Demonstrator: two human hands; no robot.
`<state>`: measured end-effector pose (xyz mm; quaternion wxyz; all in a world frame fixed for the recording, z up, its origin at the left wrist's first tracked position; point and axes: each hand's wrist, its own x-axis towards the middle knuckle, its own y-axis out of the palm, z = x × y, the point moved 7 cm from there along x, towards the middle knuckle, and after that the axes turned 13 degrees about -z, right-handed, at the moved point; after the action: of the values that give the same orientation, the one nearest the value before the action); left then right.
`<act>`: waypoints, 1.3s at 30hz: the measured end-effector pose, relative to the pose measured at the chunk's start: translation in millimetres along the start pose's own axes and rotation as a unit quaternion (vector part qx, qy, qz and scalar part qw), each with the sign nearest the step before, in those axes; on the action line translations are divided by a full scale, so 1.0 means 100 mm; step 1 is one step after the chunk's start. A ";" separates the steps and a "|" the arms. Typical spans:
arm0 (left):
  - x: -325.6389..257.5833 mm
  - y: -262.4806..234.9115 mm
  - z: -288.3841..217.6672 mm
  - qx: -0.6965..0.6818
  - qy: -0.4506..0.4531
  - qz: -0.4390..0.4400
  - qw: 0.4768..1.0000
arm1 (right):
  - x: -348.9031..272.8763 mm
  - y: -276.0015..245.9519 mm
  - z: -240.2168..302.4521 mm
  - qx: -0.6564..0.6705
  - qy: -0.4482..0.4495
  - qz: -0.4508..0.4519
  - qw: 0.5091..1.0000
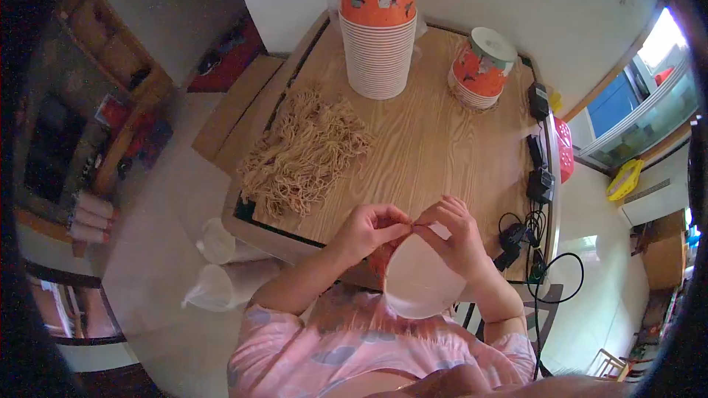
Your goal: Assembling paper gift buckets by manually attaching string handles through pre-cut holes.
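Observation:
A paper bucket (424,280) is tilted against my front at the near table edge, its white inside facing up and a strip of its red-orange outer wall showing on the left. My left hand (380,230) pinches at the bucket's far rim, thumb against fingertip; whatever is between them is too small to make out. Right beside it, my right hand (453,232) is closed at the same rim, its thumb over the opening and its fingertips meeting those of the left. A loose heap of tan twine pieces (306,151) lies on the table beyond my left hand.
On the wooden table (413,147) stand a tall stack of paper buckets (380,51) and a shorter upside-down stack (483,74). Black power adapters (540,184) and coiled cables (522,232) line the right edge. Whitish plastic-wrapped things (221,284) sit on the floor at left.

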<state>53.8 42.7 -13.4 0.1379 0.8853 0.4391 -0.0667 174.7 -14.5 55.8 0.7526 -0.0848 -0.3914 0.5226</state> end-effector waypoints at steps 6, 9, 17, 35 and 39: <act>-0.04 -0.01 -0.02 -0.069 -0.053 -0.064 0.994 | -0.01 -0.02 -0.03 0.026 -0.002 -0.003 1.000; -0.04 -0.04 -0.05 -0.037 -0.006 -0.057 0.998 | -0.01 0.02 -0.03 0.034 0.007 0.002 0.999; -0.13 0.02 -0.18 0.083 0.167 -0.033 0.982 | -0.01 0.04 -0.01 0.045 0.037 -0.015 0.998; -0.09 -0.04 -0.08 0.081 0.129 -0.091 0.984 | -0.02 0.06 0.02 0.035 0.036 0.000 0.999; -0.08 -0.07 -0.07 0.053 0.093 -0.079 0.991 | -0.03 0.05 0.03 0.038 0.025 0.006 0.999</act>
<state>43.3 42.5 -6.4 0.0433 0.8561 0.5147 -0.0177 168.8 -15.4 53.4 0.7620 -0.0715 -0.3516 0.5391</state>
